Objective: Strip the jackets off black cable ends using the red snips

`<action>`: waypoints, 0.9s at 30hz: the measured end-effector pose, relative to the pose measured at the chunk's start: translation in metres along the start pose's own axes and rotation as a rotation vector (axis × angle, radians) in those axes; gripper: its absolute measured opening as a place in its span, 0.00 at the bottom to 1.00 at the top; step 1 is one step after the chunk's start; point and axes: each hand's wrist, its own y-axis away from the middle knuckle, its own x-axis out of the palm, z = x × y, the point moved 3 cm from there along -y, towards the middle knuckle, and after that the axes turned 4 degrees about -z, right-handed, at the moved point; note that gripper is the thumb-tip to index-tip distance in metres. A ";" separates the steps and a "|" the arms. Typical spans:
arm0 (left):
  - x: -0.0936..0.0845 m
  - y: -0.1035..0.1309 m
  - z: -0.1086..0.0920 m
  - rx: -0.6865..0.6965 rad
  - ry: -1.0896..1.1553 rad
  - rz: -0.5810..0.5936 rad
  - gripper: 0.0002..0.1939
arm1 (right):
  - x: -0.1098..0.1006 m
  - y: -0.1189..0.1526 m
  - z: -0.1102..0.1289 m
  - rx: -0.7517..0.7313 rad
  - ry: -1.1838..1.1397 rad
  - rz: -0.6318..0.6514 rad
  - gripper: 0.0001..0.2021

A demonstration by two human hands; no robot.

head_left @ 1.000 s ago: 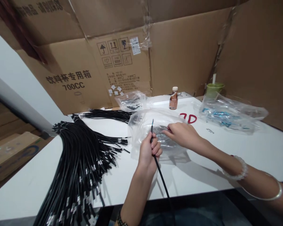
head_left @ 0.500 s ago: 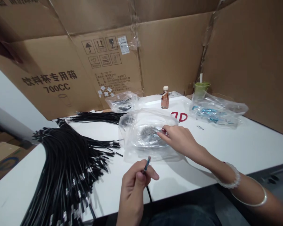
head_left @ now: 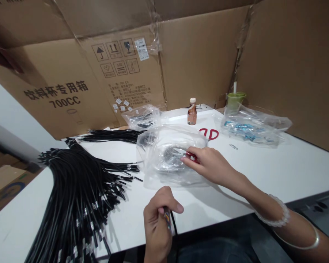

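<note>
My left hand [head_left: 159, 223] is closed around the end of a black cable [head_left: 173, 218]. Thin coloured wires [head_left: 167, 219] stick out of the cable end beneath the thumb and finger. Over the clear plastic bag [head_left: 150, 160], my right hand [head_left: 205, 160] grips a red-handled tool [head_left: 192, 156] with narrow metal tips. The fingers cover much of it, so its exact kind is unclear. Those tips are at the bag's opening, beside a heap of small grey metal pieces [head_left: 170, 155].
A big bundle of black cables [head_left: 76, 193] covers the left of the white table [head_left: 265, 175]. Behind are another clear bag [head_left: 144, 115], a small bottle [head_left: 192, 112], red loops [head_left: 214, 134], a green cup [head_left: 235, 99] and a bag of blue pieces [head_left: 252, 129]. Cardboard [head_left: 197, 62] walls the back.
My left hand has turned, so the coloured wires point downward instead of up. My right hand has stayed at the bag's opening, and more of its tool's red handle shows.
</note>
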 end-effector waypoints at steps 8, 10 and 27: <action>0.002 -0.002 0.003 -0.265 0.026 -0.149 0.20 | -0.019 0.029 0.021 -0.255 -0.156 -0.440 0.17; 0.004 -0.001 0.004 -0.321 0.058 -0.157 0.20 | -0.024 0.038 0.034 -0.437 -0.114 -0.495 0.17; 0.006 0.014 0.000 -0.267 0.079 -0.283 0.19 | -0.033 0.045 0.056 -0.679 0.075 -0.483 0.25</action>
